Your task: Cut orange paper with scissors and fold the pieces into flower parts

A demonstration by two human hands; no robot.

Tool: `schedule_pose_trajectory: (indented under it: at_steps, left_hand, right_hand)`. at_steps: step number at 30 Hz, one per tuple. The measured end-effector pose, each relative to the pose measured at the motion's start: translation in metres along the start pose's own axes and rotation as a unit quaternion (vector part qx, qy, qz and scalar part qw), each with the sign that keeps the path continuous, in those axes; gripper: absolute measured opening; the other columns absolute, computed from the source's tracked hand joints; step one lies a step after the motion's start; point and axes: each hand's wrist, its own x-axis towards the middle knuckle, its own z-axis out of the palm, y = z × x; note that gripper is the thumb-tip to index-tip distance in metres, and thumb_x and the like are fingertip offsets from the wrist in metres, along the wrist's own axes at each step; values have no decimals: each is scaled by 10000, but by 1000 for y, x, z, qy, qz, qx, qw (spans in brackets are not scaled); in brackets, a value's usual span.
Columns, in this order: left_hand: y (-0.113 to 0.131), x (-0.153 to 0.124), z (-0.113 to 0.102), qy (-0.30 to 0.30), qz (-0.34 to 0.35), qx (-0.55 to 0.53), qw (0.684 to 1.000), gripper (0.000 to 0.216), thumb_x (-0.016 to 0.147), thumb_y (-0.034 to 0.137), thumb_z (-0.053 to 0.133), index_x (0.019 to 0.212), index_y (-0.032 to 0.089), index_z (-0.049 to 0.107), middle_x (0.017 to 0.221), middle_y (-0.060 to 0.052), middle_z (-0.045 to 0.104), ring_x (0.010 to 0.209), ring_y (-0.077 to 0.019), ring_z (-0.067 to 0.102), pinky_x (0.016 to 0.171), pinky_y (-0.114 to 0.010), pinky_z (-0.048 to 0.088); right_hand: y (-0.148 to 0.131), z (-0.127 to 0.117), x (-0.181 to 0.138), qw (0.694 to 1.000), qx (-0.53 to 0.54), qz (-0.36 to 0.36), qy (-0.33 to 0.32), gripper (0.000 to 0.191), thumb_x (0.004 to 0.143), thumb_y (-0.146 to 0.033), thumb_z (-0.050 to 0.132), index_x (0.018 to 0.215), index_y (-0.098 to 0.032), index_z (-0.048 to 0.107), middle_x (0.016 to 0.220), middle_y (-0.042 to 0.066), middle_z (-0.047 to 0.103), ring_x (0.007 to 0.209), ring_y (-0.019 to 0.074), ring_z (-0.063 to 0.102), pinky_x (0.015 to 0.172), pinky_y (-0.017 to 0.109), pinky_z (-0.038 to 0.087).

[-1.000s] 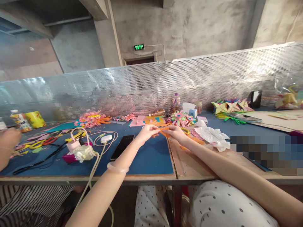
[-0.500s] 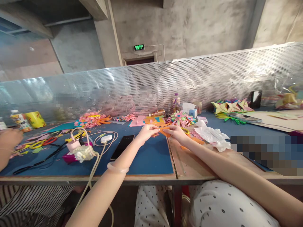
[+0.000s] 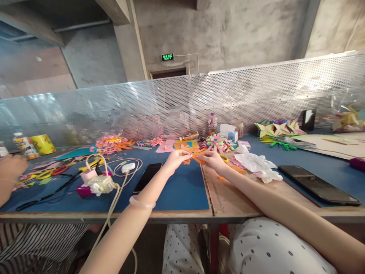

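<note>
Both my hands reach out over the blue table mat (image 3: 176, 190) and meet at a small piece of orange paper (image 3: 197, 156). My left hand (image 3: 176, 160) pinches its left end with fingers closed. My right hand (image 3: 213, 160) pinches its right end the same way. A pale bangle (image 3: 142, 203) circles my left wrist. Just beyond the hands lie sheets of coloured paper (image 3: 182, 145) and a pink and green paper flower (image 3: 218, 142).
A black phone (image 3: 147, 176) lies left of my hands, another (image 3: 318, 185) at the right. White cables and a charger (image 3: 127, 167), crumpled white paper (image 3: 256, 164), paper flowers (image 3: 111, 143), and folded paper stars (image 3: 276, 127) crowd the table. Another person's hand (image 3: 11, 167) works at far left. A perforated metal screen (image 3: 256, 91) backs the table.
My hands have shifted the orange paper only slightly. The phone at the right now shows plainly.
</note>
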Motion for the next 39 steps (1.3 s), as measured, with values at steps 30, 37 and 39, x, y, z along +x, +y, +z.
schedule_pose_trajectory:
  at_steps: [30, 37, 39]
  left_hand:
    - [-3, 2, 1, -20, 40, -8, 999, 185, 632, 271, 704, 739, 122, 682, 692, -74, 661, 592, -118, 557, 528, -222, 392]
    - [-5, 2, 2, -24, 32, -9, 999, 183, 617, 260, 716, 727, 119, 676, 679, -61, 659, 579, -107, 551, 534, -223, 403]
    - [-5, 3, 2, -21, 32, -18, 999, 180, 619, 255, 714, 730, 119, 676, 686, -64, 660, 579, -104, 549, 531, -220, 399]
  right_hand:
    - [14, 4, -5, 993, -62, -83, 47, 310, 714, -424, 586, 861, -178, 702, 853, 57, 697, 833, 226, 612, 777, 349, 451]
    - [11, 2, -10, 994, -62, -68, 56, 314, 693, -425, 606, 853, -172, 701, 833, 60, 697, 813, 228, 613, 750, 344, 453]
    - [12, 2, -9, 994, -55, -65, 62, 315, 686, -428, 614, 839, -167, 701, 825, 62, 698, 809, 230, 615, 744, 344, 453]
